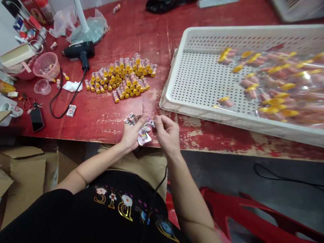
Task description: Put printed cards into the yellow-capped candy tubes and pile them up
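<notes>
My left hand (131, 133) is closed around a small stack of printed plastic label sleeves (143, 136) at the near edge of the red table (141, 33). My right hand (165, 131) pinches one sleeve at the top of that stack, thumb and forefinger together. A pile of several small yellow-capped bottles (121, 79) lies on the table beyond my hands. To the right stands a white perforated crate (199, 84) with several wrapped yellow-capped bottles (270, 86) inside.
A black heat gun (79, 52) with its cord lies at the back left. Near it are a pink basket (47, 64), a clear cup (42, 86), a phone (36, 118) and a mug (10, 109). Cardboard boxes (22, 175) sit below left, a red chair (253, 216) below right.
</notes>
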A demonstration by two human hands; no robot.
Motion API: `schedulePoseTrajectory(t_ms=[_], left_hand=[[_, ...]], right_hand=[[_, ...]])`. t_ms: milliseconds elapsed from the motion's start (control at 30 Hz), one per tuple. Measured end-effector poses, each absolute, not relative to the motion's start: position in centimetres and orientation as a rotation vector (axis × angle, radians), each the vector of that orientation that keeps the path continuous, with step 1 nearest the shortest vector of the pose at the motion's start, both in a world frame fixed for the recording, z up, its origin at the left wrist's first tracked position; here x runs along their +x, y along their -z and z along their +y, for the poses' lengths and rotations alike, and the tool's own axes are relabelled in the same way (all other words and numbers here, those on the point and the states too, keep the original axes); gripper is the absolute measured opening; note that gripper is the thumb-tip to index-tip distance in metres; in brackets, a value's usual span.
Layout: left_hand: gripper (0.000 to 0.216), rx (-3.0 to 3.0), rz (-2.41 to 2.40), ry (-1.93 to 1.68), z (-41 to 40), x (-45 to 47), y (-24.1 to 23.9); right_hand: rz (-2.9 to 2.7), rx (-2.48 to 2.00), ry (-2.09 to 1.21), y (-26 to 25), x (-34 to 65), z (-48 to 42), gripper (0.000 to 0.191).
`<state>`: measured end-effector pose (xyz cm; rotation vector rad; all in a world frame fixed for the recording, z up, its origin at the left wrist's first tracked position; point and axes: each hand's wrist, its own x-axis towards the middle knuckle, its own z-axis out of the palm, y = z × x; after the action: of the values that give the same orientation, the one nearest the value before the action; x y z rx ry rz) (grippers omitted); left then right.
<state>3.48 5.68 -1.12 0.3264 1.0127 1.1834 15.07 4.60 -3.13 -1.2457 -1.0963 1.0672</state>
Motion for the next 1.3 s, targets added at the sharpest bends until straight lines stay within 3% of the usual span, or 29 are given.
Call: schedulePoseTrajectory(t_ms=[200,267,333,767,867,1067,1300], left_hand=[[0.057,0.287,1.042,-1.26,5.9,3.9,0.7],[0.056,0.271,1.065,-1.239,6.0,3.7,0.5],[0.055,0.25,1.066,-1.196,5.9,3.7,0.2],[0.037,0.183,1.008,-0.926,4.9,4.0,-0.4],[0.042,0.213,0.992,-0.937,4.8,3.8,-0.6],[0.061,0.367,0.94,-0.978,4.6,3.5,-0.6],[0.064,0.535,0.989,-1.016,4.8,2.9,-0.9]], right_hand=[[-0.969,-1.15,-1.142,2.3,16.2,3.1,0.03],[-0.883,-1.044,-1.14,1.8,17.0,2.3,0.034],[-0.866,-0.984,-1.044,1.4,17.5,1.6,0.04],[-0.779,-1.147,-0.244,4.0,14.6,0.7,0.031],[-0.957,-1.174,-0.27,3.7,14.7,-1.1,0.03],[-1.298,-1.197,-0.548,2.6,16.1,-2.4,0.051],[-1.207,-1.15,-0.722,1.2,15.3,-0.9,0.038]])
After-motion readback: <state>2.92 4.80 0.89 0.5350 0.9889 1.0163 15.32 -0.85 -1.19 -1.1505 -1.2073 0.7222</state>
